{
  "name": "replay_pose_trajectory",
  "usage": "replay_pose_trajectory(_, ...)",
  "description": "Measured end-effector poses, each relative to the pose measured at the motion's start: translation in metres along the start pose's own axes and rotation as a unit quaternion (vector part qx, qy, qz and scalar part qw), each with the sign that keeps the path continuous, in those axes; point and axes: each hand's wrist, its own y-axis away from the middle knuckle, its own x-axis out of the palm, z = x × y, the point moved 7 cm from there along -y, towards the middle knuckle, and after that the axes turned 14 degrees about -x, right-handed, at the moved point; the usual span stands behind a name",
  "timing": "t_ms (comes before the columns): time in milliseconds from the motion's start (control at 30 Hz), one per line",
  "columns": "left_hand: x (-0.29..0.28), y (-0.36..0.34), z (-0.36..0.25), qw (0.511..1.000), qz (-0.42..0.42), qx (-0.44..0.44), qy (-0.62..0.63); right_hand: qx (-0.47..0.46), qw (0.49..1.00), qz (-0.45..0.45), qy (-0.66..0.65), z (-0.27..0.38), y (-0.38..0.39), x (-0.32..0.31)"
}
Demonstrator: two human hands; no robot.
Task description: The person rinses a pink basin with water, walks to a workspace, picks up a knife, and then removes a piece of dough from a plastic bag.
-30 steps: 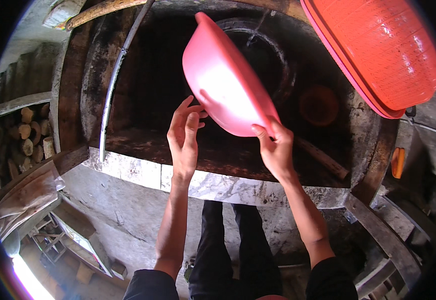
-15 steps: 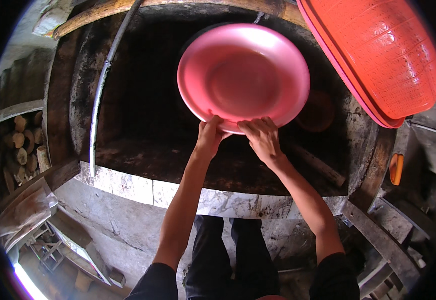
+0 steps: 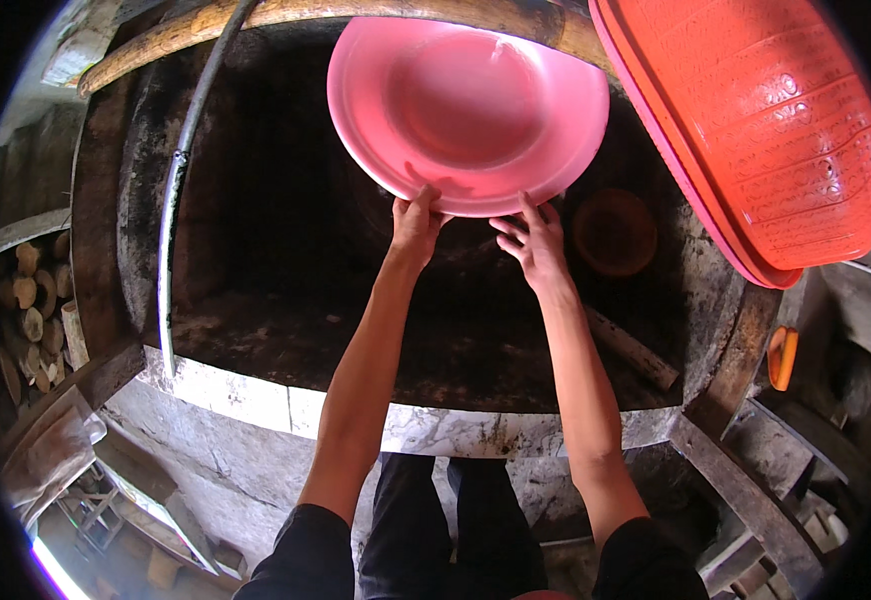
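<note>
A wide, empty pink basin point(image 3: 466, 110) is held out in front of me, tilted so that its inside faces me. Its far rim passes behind a bamboo pole. My left hand point(image 3: 418, 222) is closed on the near rim, with the thumb on the inner side and the fingers under the edge. Just right of it, my right hand point(image 3: 538, 243) has its fingers spread. Its fingertips are at the rim, and I cannot tell whether they touch it.
The bamboo pole point(image 3: 426, 18) crosses the top, with a thin rod point(image 3: 171, 220) leaning at left. A red-orange patterned plastic container point(image 3: 766, 130) juts in at upper right. Below lies a dark recess with a round brown object point(image 3: 616, 232), a stick point(image 3: 631, 345) and a pale ledge point(image 3: 466, 430).
The basin has moved away from me, its far side now behind the bamboo pole. My right hand has let go of its grip and spread its fingers; my left still grips the rim.
</note>
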Motion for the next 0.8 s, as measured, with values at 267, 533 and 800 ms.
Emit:
replay_pose_trajectory(267,-0.005,0.02,0.033,0.999,0.003,-0.038,-0.022,-0.007,1.0,-0.019,0.0,-0.016,0.003,-0.016)
replay_pose_trajectory(533,-0.039,0.039,-0.004,0.999,-0.01,-0.017,-0.04,0.005,1.0,-0.016,0.012,-0.034,0.014,0.027)
replay_pose_trajectory(800,0.008,0.003,0.029,0.999,0.025,-0.033,0.016,-0.07,0.992,-0.099,0.03,0.01,-0.014,-0.015)
